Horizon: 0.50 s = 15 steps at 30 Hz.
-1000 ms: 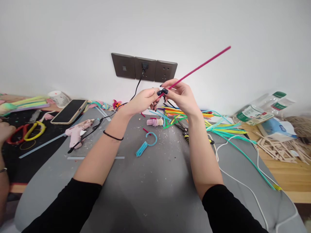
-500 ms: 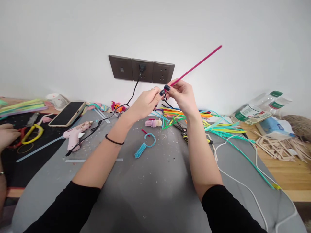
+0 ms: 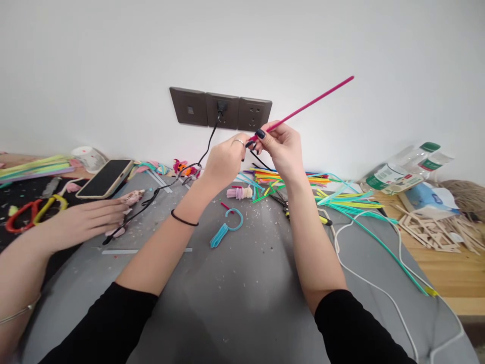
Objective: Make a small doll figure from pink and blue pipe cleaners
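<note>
A long magenta pipe cleaner (image 3: 314, 101) slants up and to the right in front of the wall. My right hand (image 3: 282, 146) pinches its lower end between thumb and fingers. My left hand (image 3: 223, 161) is closed right beside it, its fingertips meeting the same end of the pipe cleaner. Both hands hover above the grey mat (image 3: 242, 293). Below them lie a blue pipe-cleaner loop (image 3: 227, 226) and a small pink-and-cream coiled piece (image 3: 239, 192).
Another person's hand (image 3: 87, 218) reaches in from the left over a pink glue gun (image 3: 127, 202). A phone (image 3: 104, 178), scissors (image 3: 34, 210), a heap of coloured pipe cleaners (image 3: 333, 194), pliers (image 3: 299, 210), a white cable (image 3: 375, 283), wooden sticks (image 3: 435, 227) and bottles (image 3: 405, 172) lie around.
The other person's hand has moved from the far left edge in over the glue gun. My hands stayed together, and the pipe cleaner's free end swung slightly.
</note>
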Each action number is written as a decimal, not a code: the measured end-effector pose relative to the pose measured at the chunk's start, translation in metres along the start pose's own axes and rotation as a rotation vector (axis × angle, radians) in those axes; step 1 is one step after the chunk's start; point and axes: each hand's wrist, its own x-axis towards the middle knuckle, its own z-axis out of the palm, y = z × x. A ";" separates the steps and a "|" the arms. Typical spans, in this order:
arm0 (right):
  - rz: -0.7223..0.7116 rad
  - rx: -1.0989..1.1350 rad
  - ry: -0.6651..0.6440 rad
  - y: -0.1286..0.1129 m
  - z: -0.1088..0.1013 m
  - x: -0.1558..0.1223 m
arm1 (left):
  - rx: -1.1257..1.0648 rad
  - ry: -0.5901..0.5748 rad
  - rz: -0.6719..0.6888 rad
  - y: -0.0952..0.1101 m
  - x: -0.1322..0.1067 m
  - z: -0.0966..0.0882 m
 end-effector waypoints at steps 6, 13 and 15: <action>0.004 -0.065 0.003 0.000 0.002 0.000 | -0.366 -0.023 -0.240 0.016 0.004 -0.009; 0.043 -0.061 -0.084 -0.009 -0.005 -0.003 | -0.561 -0.232 -0.312 0.006 0.005 -0.017; 0.061 -0.068 -0.110 -0.010 -0.006 -0.004 | -0.608 -0.247 -0.341 0.002 0.006 -0.016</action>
